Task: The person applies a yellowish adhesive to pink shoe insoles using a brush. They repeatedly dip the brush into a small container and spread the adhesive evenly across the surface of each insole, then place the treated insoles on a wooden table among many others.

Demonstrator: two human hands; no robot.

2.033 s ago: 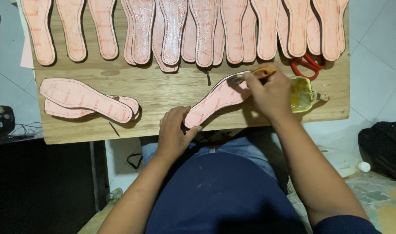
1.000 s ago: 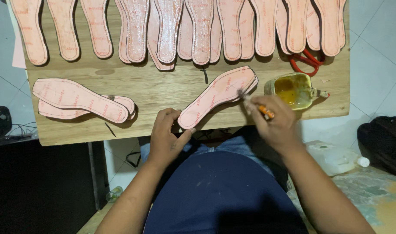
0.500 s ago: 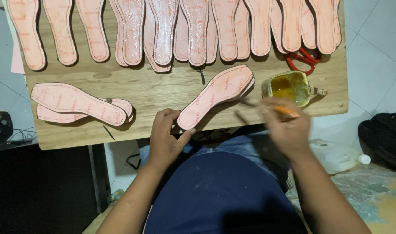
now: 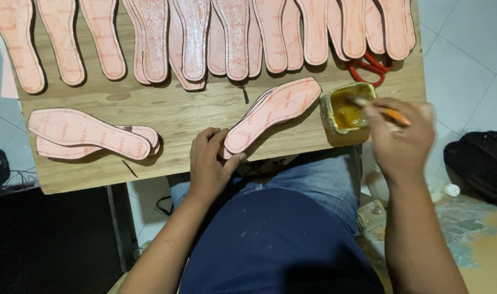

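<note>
Pale floor tiles show around a wooden tabletop (image 4: 205,111) laid across the person's lap, its far edge lined with a row of pink insoles (image 4: 216,35), some glossy, and red scissors (image 4: 368,65) half tucked under them. Two more insoles (image 4: 90,133) lie stacked at the left.

Near the front edge, the left hand (image 4: 210,163) pins the heel of a pink insole (image 4: 273,111) that lies slanted toward a small tub of yellow glue (image 4: 346,109) just beside its toe, fingers curled over the heel rim. The right hand (image 4: 398,136) has its fingers closed on an orange-handled brush (image 4: 379,109), bristles down in the tub.

It looks like the loading step: glue being taken up. The next stroke would call for carrying the wet brush across to the held insole without dripping, the heel kept steady.
</note>
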